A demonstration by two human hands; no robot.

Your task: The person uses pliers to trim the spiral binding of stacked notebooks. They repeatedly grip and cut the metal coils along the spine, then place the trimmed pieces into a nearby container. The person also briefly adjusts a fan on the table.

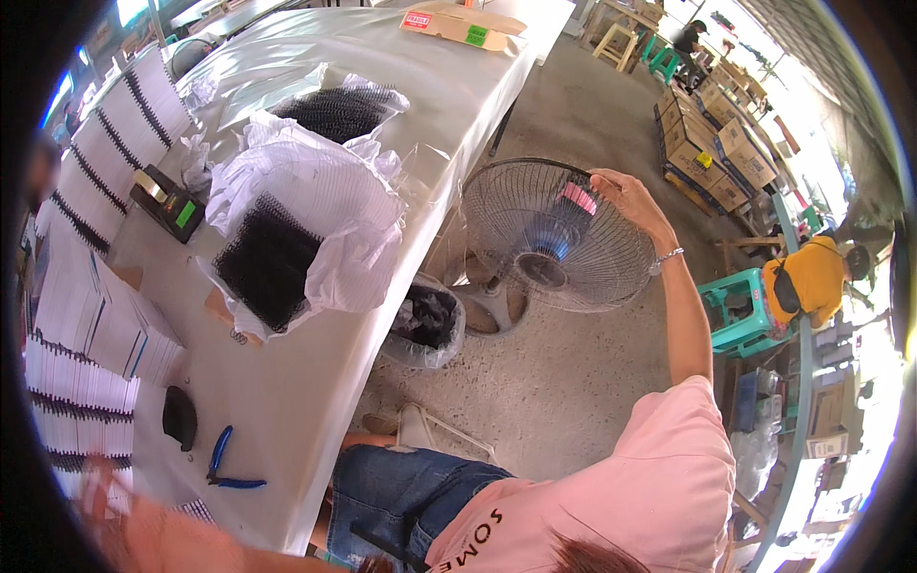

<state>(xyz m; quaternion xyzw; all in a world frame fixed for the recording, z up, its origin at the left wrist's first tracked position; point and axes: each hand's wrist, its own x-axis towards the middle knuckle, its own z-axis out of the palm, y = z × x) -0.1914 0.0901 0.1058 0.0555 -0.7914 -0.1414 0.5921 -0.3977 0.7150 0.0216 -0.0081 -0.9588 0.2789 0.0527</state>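
A standing electric fan (537, 239) with a round wire guard is on the floor beside the table. My right hand (626, 198), with a bracelet at the wrist, grips the right rim of its guard, the arm stretched out. Blurred at the lower left, my left hand (100, 497) is next to stacks of spiral-bound books (81, 406); its fingers are smeared. Blue-handled pliers (225, 466) and a black curved object (179, 418) lie on the table near that arm. Black plastic binding coils (267, 258) rest farther off on crumpled white paper (353, 220).
The table (277, 401) has a pale covering. More coils (339, 112), a tape dispenser (167, 202) and a flat carton (463, 27) are on it. A lined waste bin (427, 325) stands under its edge. Cartons (702, 148) and a seated person in yellow (807, 282) are at right.
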